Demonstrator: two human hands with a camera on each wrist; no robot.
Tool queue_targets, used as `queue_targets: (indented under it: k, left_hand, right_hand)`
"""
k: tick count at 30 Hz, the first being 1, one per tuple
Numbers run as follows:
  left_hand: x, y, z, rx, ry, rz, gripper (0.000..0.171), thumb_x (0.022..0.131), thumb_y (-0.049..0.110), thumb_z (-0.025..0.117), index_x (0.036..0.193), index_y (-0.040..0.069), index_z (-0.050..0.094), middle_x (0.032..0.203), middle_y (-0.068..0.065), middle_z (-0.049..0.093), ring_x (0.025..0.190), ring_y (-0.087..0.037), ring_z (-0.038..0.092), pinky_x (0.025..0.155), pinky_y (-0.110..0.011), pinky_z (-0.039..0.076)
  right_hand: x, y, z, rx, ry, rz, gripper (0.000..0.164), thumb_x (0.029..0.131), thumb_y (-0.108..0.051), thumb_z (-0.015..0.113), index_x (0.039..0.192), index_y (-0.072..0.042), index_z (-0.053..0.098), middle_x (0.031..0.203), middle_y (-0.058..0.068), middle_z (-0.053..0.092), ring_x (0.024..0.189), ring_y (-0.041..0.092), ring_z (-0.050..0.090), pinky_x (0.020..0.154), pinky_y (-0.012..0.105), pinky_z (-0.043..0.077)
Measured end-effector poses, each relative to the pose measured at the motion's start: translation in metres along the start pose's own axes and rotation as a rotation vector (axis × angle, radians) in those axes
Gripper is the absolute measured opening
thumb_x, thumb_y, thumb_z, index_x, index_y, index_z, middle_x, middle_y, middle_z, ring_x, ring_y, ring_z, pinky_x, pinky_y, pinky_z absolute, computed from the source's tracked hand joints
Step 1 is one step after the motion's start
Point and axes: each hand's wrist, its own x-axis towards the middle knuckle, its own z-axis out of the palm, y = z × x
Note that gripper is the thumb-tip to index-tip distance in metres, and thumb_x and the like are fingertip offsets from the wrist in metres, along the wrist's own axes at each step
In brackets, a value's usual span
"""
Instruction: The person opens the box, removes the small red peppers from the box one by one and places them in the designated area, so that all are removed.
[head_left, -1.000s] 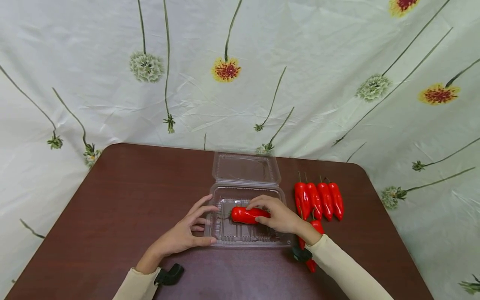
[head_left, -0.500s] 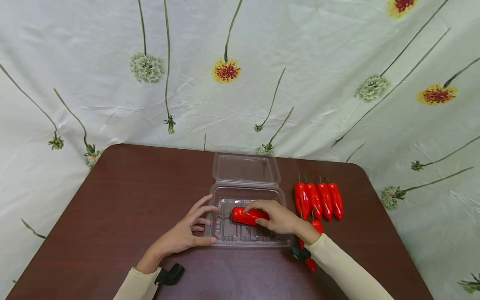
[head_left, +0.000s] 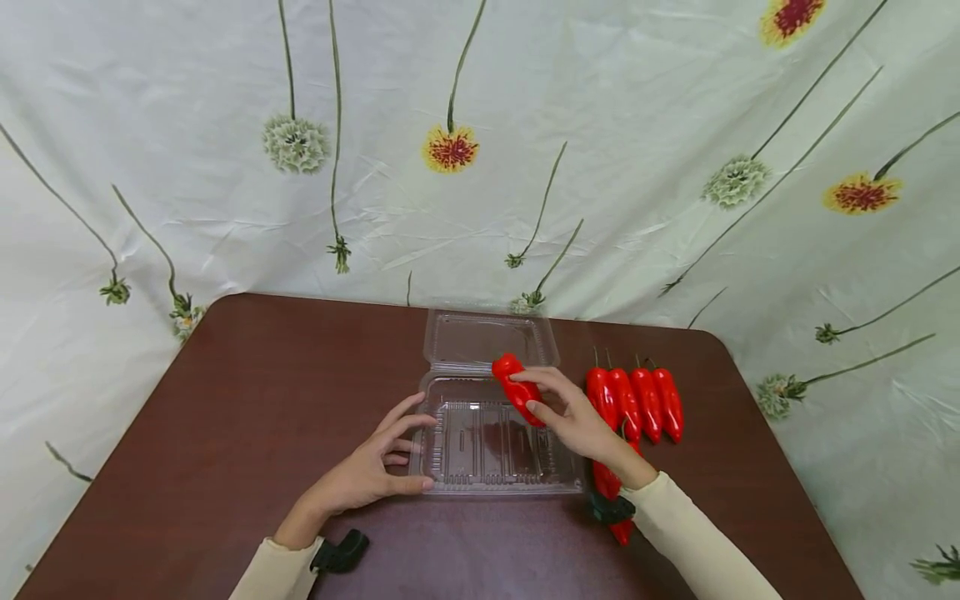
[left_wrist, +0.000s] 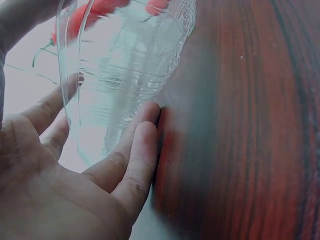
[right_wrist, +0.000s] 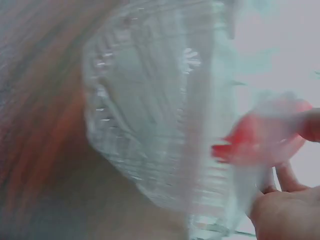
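Note:
A clear plastic clamshell container (head_left: 468,454) stands with its lid (head_left: 487,337) folded back, away from me. My left hand (head_left: 367,462) rests at its left side, fingers straight and spread along the rim and thumb at the near corner. In the left wrist view, fingertips (left_wrist: 145,135) lie against the outer wall. A shiny red chili pepper (head_left: 512,385) is pinched between the thumb and fingers of my right hand (head_left: 570,412), raised above the container's right part and tilted. The right wrist view blurs this pepper (right_wrist: 270,132).
Several red peppers (head_left: 647,404) lie in a row right of the container, stems pointing away. More red peppers (head_left: 607,479) lie nearer, partly hidden by my right wrist. The brown table (head_left: 300,375) meets a flowered cloth (head_left: 375,183) behind.
The right hand has lifted the red pepper from the container's floor and turned its stem end up and away. The left hand keeps its place.

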Motion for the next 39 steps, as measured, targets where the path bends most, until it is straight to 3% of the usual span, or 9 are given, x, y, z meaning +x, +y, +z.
queue_targets:
  k: [7,13,18,24,29,39]
  left_hand:
    - [0.000,0.000,0.001,0.035,0.013,0.023,0.073,0.087,0.028,0.081,0.149,0.015,0.044,0.168,0.000,0.003,0.120,-0.032,0.055,0.091,-0.040,0.047]
    - [0.000,-0.003,0.003,0.043,0.027,0.016,0.076,0.085,0.029,0.082,0.149,0.018,0.044,0.167,0.003,0.005,0.117,-0.029,0.056,0.087,-0.034,0.048]
    - [0.001,-0.002,0.003,0.051,0.021,0.017,0.076,0.085,0.030,0.082,0.150,0.019,0.043,0.167,0.003,0.004,0.117,-0.028,0.056,0.089,-0.039,0.046]
    - [0.002,0.001,0.000,0.075,0.016,0.038,0.074,0.086,0.028,0.081,0.149,0.015,0.044,0.168,-0.002,0.004,0.117,-0.031,0.056,0.088,-0.044,0.044]
    - [0.002,0.002,-0.001,0.091,0.013,0.053,0.072,0.087,0.027,0.080,0.148,0.014,0.044,0.167,-0.004,0.004,0.118,-0.032,0.055,0.087,-0.045,0.044]
    - [0.002,0.003,-0.001,0.113,0.006,0.056,0.072,0.088,0.029,0.079,0.149,0.015,0.043,0.167,-0.004,0.004,0.118,-0.031,0.057,0.087,-0.043,0.044]
  right_hand:
    - [-0.018,-0.014,-0.025,0.096,0.149,0.102,0.044,0.098,-0.006,0.063,0.140,-0.013,0.054,0.132,0.009,0.058,0.109,0.017,0.062,0.089,0.028,0.053]
    - [-0.048,-0.016,-0.039,0.056,0.231,0.178,0.043,0.097,-0.008,0.065,0.139,-0.012,0.055,0.136,0.004,0.056,0.117,0.018,0.054,0.094,0.025,0.049]
    - [-0.078,-0.013,-0.048,0.029,0.284,0.242,0.040,0.098,-0.010,0.063,0.138,-0.012,0.056,0.136,-0.005,0.056,0.120,0.009,0.051,0.096,0.021,0.045]
    - [-0.111,-0.004,-0.061,0.036,0.324,0.222,0.036,0.100,-0.002,0.057,0.136,-0.001,0.056,0.129,-0.012,0.058,0.109,0.003,0.058,0.088,0.017,0.047]
    - [-0.136,0.003,-0.072,0.007,0.355,0.285,0.037,0.101,-0.003,0.056,0.138,-0.001,0.054,0.128,-0.015,0.057,0.099,0.006,0.061,0.076,0.022,0.050]
    - [-0.176,0.018,-0.075,-0.096,0.365,0.401,0.037,0.100,-0.003,0.057,0.137,-0.004,0.056,0.126,-0.019,0.052,0.097,-0.001,0.060,0.081,0.020,0.050]
